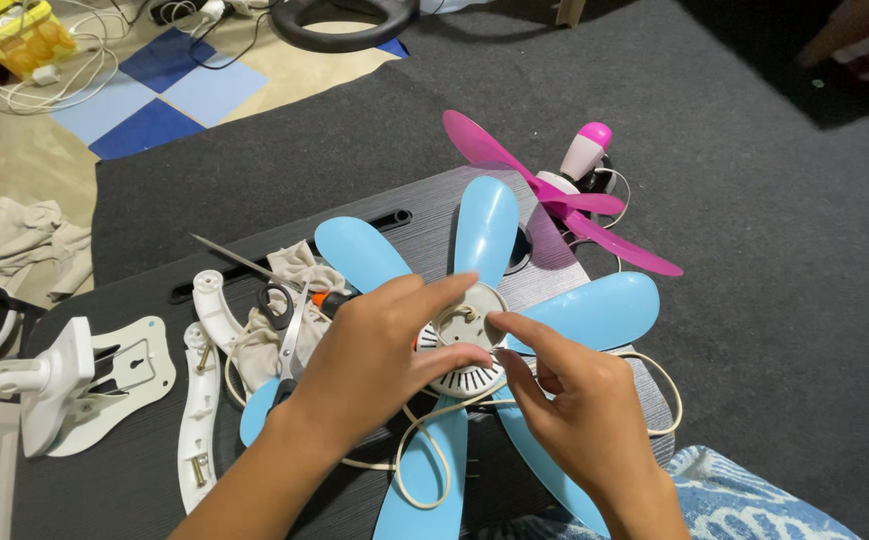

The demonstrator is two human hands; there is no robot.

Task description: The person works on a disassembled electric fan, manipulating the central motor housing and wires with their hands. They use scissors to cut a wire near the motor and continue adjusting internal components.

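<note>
A small fan with several light blue blades (487, 228) lies flat on a dark lap table (134, 470). Its white round motor hub (469, 350) faces up, with a cream cord (424, 440) looping out from it. My left hand (374, 355) rests on the hub's left side, thumb and fingers gripping its edge. My right hand (579, 405) reaches in from the right, its index fingertip and thumb pinching at the top rim of the hub.
A pink-bladed fan (564, 195) lies behind the blue one. Scissors (284, 320), a screwdriver, a rag (304, 270) and white plastic fan parts (199, 400) sit at the table's left. A white clip bracket (54, 385) lies far left. Dark carpet surrounds the table.
</note>
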